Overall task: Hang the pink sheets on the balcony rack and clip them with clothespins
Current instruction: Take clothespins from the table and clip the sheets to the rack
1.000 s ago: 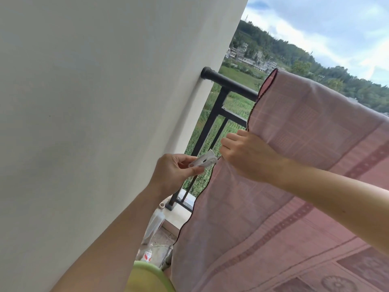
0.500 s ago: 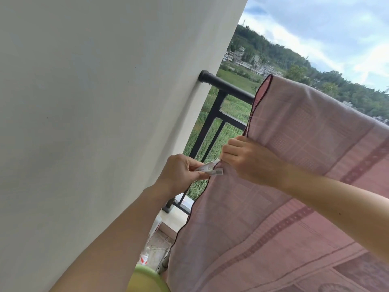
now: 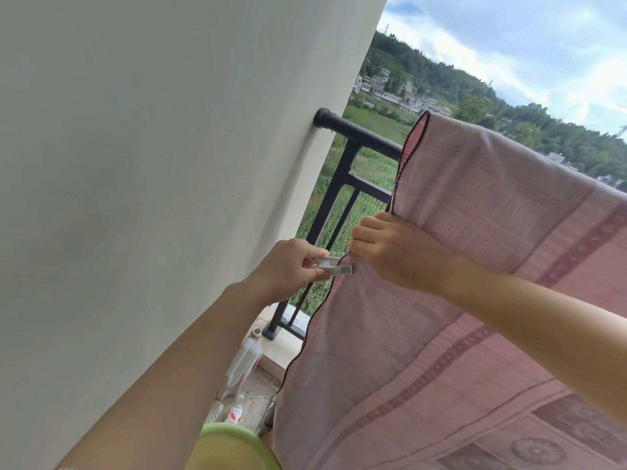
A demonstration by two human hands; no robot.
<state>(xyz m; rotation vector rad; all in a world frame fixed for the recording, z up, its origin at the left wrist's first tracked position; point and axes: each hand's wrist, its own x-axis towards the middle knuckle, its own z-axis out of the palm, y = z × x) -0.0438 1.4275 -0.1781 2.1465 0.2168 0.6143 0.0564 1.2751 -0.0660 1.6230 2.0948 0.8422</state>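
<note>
Your left hand [image 3: 288, 269] pinches the white clothespin [image 3: 334, 266] between the thumb and curled fingers. It is below the top bar of the black railing [image 3: 359, 132], on the balcony side of its uprights. The pin's free tip touches the dark-stitched hem of the pink sheet [image 3: 475, 232]. You cannot tell from here whether it has bitten onto the cloth.

Your right hand [image 3: 390, 252] has its fingers curled tight and grips that same hem just beside the pin's tip, also below the top bar. The sheet hangs on the balcony side of the railing and covers it from the hem onward. Its top corner stands above the bar, and what carries it is hidden under the cloth.

The wavy hem runs down past the railing's foot. Between the hem and the white wall [image 3: 135, 164], where the top bar ends, a short bare stretch of railing shows, and your left hand works in that gap. Near the railing's foot stands a clear plastic bottle [image 3: 244, 361]. Closer to you than the railing, a green rounded rim [image 3: 230, 435] sits low in view.
</note>
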